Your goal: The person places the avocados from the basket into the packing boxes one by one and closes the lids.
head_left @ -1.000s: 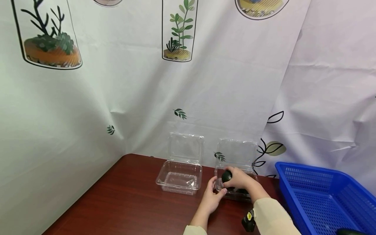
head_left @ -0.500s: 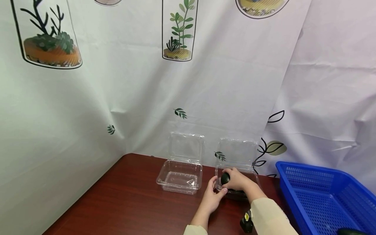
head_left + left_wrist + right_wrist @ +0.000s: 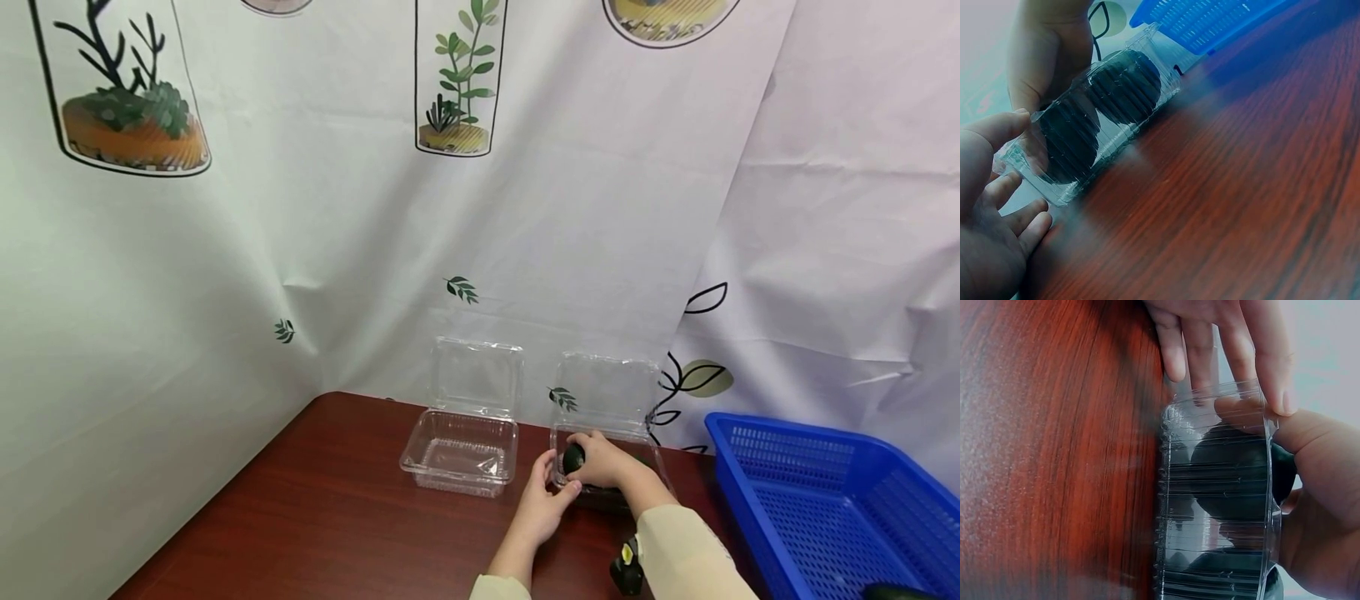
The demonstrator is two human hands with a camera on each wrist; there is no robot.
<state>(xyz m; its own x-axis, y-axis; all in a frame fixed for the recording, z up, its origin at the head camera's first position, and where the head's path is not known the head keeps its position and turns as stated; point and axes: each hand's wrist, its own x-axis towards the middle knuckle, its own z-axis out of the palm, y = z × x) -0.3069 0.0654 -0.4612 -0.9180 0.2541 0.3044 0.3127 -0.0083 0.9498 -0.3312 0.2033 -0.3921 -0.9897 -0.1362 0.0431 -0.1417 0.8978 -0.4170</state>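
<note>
On the dark wood surface (image 3: 330,517), left of the empty clamshell (image 3: 459,454), nothing needs care. The left hand (image 3: 546,500) best keeps bracing the right clamshell (image 3: 609,467), fingers relaxed against its wall. The right hand (image 3: 603,460), curled round the avocado (image 3: 574,457), reaches down inside it.

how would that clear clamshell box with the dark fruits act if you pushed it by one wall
The clamshell box looks thin and see-through, so its wall would probably flex rather than push cleanly. The left hand steadies it, which hints that it slides easily on the smooth table. The round dark fruits inside may roll.
</note>
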